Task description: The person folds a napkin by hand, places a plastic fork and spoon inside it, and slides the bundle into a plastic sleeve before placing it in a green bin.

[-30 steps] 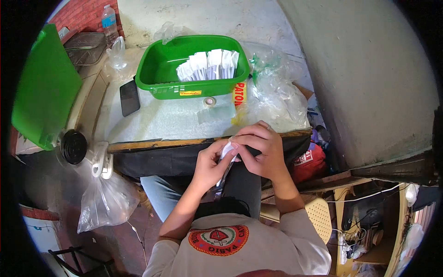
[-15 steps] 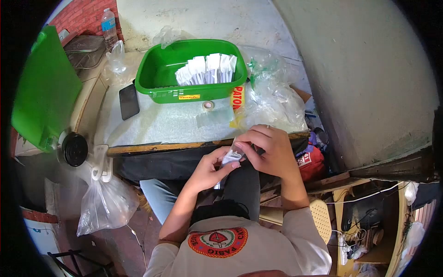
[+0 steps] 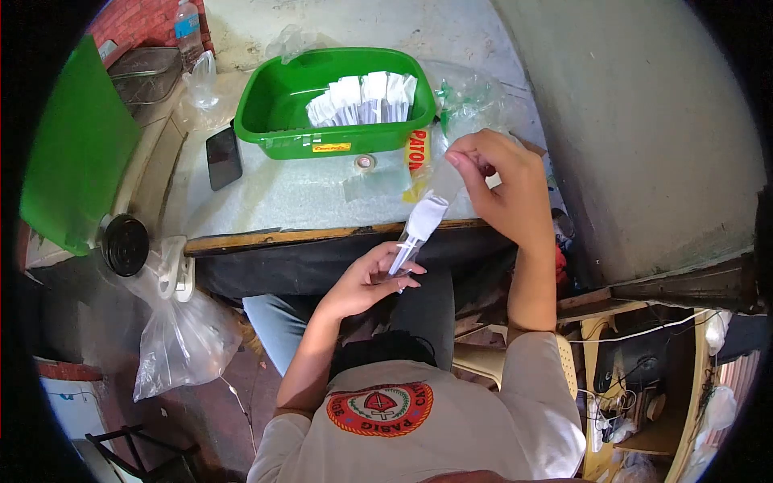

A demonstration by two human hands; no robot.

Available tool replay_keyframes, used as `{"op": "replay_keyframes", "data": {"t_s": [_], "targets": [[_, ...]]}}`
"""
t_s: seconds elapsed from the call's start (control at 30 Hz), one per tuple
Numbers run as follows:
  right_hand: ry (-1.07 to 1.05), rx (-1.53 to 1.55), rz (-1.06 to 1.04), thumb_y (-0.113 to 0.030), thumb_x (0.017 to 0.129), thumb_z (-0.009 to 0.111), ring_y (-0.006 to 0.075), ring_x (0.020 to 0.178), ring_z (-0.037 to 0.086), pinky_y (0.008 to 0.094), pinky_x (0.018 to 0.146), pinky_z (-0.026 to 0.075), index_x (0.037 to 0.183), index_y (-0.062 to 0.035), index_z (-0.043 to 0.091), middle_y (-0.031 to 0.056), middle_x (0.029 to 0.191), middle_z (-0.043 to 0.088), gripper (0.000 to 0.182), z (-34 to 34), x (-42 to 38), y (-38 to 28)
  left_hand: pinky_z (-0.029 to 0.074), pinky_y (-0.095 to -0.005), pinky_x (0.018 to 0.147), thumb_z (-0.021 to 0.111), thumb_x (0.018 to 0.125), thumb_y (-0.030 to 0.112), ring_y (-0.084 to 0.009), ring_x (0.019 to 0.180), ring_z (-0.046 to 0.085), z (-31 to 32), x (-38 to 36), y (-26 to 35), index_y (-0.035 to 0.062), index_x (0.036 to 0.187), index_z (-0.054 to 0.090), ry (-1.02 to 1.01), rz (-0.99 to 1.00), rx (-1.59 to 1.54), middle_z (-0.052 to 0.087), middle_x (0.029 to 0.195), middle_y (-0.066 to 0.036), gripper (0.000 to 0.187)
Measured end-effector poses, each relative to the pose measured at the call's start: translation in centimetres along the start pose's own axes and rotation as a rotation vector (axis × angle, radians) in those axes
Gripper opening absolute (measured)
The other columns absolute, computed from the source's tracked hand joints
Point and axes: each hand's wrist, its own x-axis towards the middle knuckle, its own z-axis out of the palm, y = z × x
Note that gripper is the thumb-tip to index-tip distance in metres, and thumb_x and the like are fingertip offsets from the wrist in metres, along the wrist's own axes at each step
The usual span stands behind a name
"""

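My left hand (image 3: 370,280) grips the lower end of a slim clear plastic packet (image 3: 424,219), tilted up to the right in front of the table edge. Inside it are a folded white tissue-like piece and thin white handles, which look like plastic cutlery. My right hand (image 3: 507,181) is raised to the upper right, thumb and forefinger pinched on clear plastic film at the packet's upper end. Whether that film is still joined to the packet is hard to see. Beyond stands a green basin (image 3: 270,143) with several similar white packets (image 3: 362,101) lined up at its right side.
On the table lie a phone (image 3: 224,158), a tape roll (image 3: 365,163), a yellow wrapper (image 3: 417,153) and crumpled clear bags (image 3: 471,101). A water bottle (image 3: 188,36) stands at the back left. A plastic bag (image 3: 189,346) hangs off the table's left side. A grey wall (image 3: 644,145) borders the right.
My right hand has moved up and away from the left, drawing the clear film upward. The packet now stands higher and more exposed in my left hand. The view has shifted slightly.
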Motion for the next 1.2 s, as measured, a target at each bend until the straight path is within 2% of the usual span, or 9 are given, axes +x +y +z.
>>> {"op": "replay_keyframes", "data": {"t_s": [0.07,0.33,0.47,0.53,0.63,0.77,0.87,0.97,1.2], "targets": [[0.045,0.033,0.060,-0.002,0.084,0.070,0.0128,0.058,0.051,0.0253,0.055,0.042,0.086,0.0011,0.065,0.0080,0.073,0.061,0.007,-0.4,0.3,0.0,0.050,-0.0352,0.094,0.053,0.091,-0.013,-0.0230,0.109,0.063,0.0,-0.2,0.0,0.0015,0.134,0.042,0.004,0.029,-0.012,0.064,0.118,-0.016,0.047],[-0.026,0.115,0.045,0.000,0.083,0.070,0.0137,0.059,0.052,0.0256,0.056,0.042,0.086,0.0004,0.065,0.0080,0.073,0.061,0.006,-0.5,-0.3,0.3,0.045,-0.0378,0.102,0.062,0.090,-0.005,-0.0211,0.119,0.058,0.0,-1.0,0.6,0.0014,0.135,0.044,0.014,-0.041,0.090,0.062,0.125,-0.015,0.049],[-0.124,0.154,0.001,0.004,0.080,0.070,0.0169,0.059,0.055,0.0279,0.056,0.044,0.087,-0.0013,0.064,0.0078,0.072,0.061,0.010,-0.2,-1.1,-1.4,0.040,-0.0330,0.103,0.070,0.086,0.001,-0.0181,0.120,0.056,1.0,1.2,1.4,0.0026,0.140,0.041,0.146,0.213,0.359,0.061,0.126,-0.012,0.062],[-0.142,0.155,-0.004,0.004,0.079,0.071,0.0193,0.060,0.057,0.0293,0.056,0.045,0.087,-0.0018,0.064,0.0078,0.072,0.061,0.012,-0.2,-1.3,-1.9,0.041,-0.0317,0.101,0.071,0.086,0.004,-0.0167,0.119,0.055,1.7,2.3,2.4,0.0019,0.139,0.043,0.179,0.294,0.307,0.061,0.124,-0.011,0.060],[-0.205,0.188,-0.067,0.003,0.075,0.073,0.0200,0.060,0.057,0.0294,0.056,0.046,0.088,-0.0031,0.064,0.0071,0.074,0.061,0.017,0.0,-1.7,-1.9,0.047,-0.0294,0.094,0.064,0.093,0.006,-0.0153,0.109,0.062,1.4,3.3,2.7,-0.0024,0.125,0.055,0.156,0.244,0.335,0.066,0.114,-0.011,0.034],[-0.240,0.158,-0.021,0.003,0.074,0.074,0.0198,0.060,0.057,0.0283,0.057,0.046,0.088,-0.0039,0.065,0.0057,0.071,0.059,0.018,-0.7,-1.9,-2.1,0.053,-0.0273,0.083,0.056,0.096,0.002,-0.0142,0.090,0.070,2.0,3.0,2.5,-0.0038,0.120,0.057,0.033,0.157,0.126,0.071,0.103,-0.010,0.025],[-0.239,0.232,0.038,0.000,0.074,0.077,0.0186,0.065,0.058,0.0276,0.060,0.047,0.087,-0.0042,0.066,0.0049,0.072,0.057,0.017,-1.0,-2.0,-1.3,0.052,-0.0274,0.083,0.056,0.096,0.002,-0.0145,0.092,0.069,1.7,2.3,2.2,-0.0039,0.119,0.058,0.020,0.112,0.210,0.071,0.102,-0.010,0.024],[-0.400,0.385,-0.030,-0.009,0.070,0.084,0.0178,0.082,0.059,0.0282,0.069,0.048,0.088,-0.0048,0.067,0.0071,0.096,0.058,0.025,-0.9,-2.5,0.0,0.053,-0.0273,0.080,0.056,0.096,0.001,-0.0148,0.087,0.070,1.8,1.4,3.1,-0.0040,0.120,0.057,0.044,0.090,0.195,0.072,0.101,-0.012,0.025],[-0.493,0.553,0.027,-0.010,0.072,0.082,0.0201,0.086,0.060,0.0306,0.073,0.049,0.090,-0.0050,0.066,0.0085,0.103,0.059,0.025,-0.1,-3.7,0.2,0.054,-0.0270,0.076,0.057,0.096,0.001,-0.0155,0.084,0.069,1.2,-0.3,3.5,-0.0033,0.126,0.052,0.048,0.076,0.157,0.070,0.104,-0.013,0.031]]}}
